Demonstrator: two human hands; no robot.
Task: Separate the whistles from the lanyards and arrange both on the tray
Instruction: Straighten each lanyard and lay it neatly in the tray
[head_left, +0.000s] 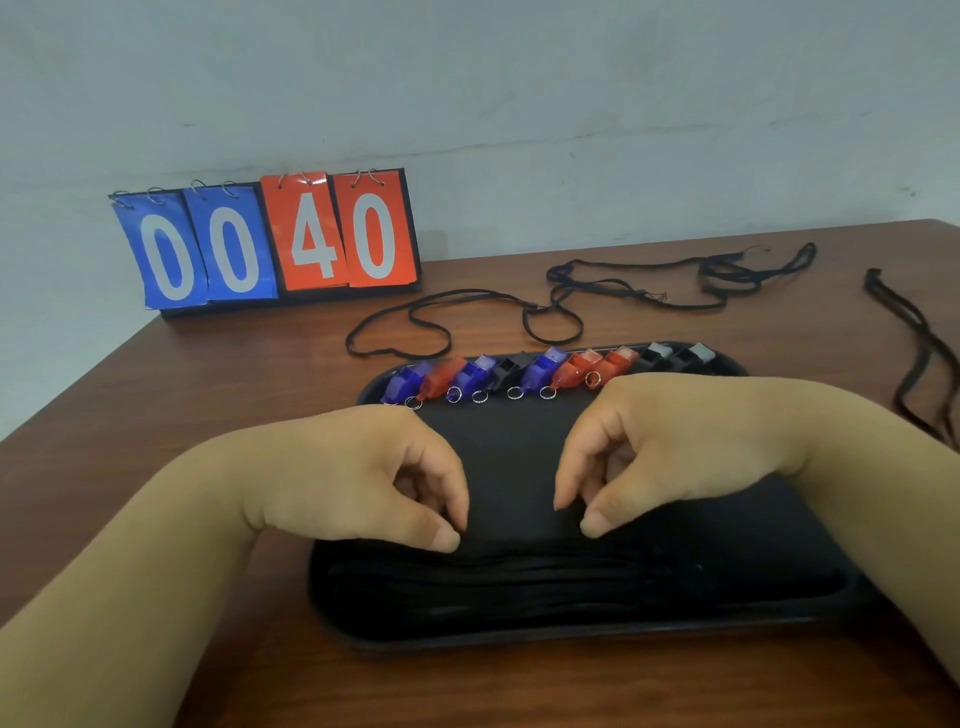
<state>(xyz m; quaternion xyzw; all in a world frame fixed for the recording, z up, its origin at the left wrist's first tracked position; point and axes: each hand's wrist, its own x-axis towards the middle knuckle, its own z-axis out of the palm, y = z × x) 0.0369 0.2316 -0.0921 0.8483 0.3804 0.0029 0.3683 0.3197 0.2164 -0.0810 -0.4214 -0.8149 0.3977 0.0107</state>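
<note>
Both hands, left and right, hover curled over the black tray, fingertips pinched; whether they grip a lanyard I cannot tell. Whistles line its far edge. Loose lanyards lie beyond on the brown counter.

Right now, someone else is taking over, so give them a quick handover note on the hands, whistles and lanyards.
Left hand and right hand: both over the black tray, fingers pinched at the lanyards laid along its near edge; grip unclear.
Done: whistles lined up along the tray's far edge, rings free.
Left: loose lanyards behind the tray and one at the table's right still need moving onto the tray.
</note>
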